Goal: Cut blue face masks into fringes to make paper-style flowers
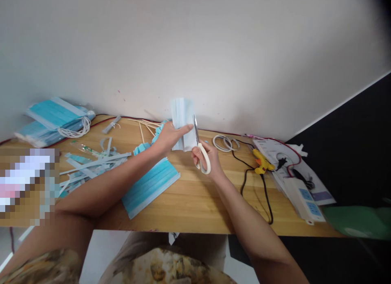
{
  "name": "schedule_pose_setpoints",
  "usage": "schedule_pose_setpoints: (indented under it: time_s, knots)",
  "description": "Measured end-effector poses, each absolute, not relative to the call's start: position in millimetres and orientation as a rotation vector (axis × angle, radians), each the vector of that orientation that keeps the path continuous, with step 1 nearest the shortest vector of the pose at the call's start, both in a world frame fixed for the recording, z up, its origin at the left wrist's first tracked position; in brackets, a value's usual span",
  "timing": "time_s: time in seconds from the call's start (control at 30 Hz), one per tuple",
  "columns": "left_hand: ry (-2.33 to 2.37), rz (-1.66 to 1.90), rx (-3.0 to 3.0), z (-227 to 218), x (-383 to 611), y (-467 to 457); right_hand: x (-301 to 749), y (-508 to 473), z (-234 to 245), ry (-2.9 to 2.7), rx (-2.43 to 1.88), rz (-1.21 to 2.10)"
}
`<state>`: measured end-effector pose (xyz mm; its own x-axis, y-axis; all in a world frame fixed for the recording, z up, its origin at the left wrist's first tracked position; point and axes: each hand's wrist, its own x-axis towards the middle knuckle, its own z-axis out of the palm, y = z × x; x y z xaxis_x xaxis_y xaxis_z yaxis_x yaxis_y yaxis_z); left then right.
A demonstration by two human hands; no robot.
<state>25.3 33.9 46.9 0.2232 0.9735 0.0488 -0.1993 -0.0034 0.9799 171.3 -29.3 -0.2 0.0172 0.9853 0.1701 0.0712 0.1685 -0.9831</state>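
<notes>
My left hand point(170, 136) holds a pale blue face mask point(182, 115) upright above the wooden table point(195, 202), near the white wall. My right hand point(207, 160) grips white-handled scissors point(201, 154), whose blades point up along the mask's right edge. Another blue mask point(151, 186) lies flat on the table under my left forearm. Folded blue mask pieces point(142, 149) lie just left of my left hand.
A stack of blue masks point(55, 119) lies at the far left, with cut strips point(91, 162) and thin wooden sticks point(146, 127) nearby. To the right are white elastic loops point(225, 143), a yellow glue gun point(262, 162) with black cord, papers and a power strip point(304, 198).
</notes>
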Motion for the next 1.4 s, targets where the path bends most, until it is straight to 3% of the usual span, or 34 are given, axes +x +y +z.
schedule_pose_setpoints:
  time_s: [1.4]
  knots:
    - [0.858,1.12,1.144,47,26,29,173,-32,1,-1.357,-1.118,1.024]
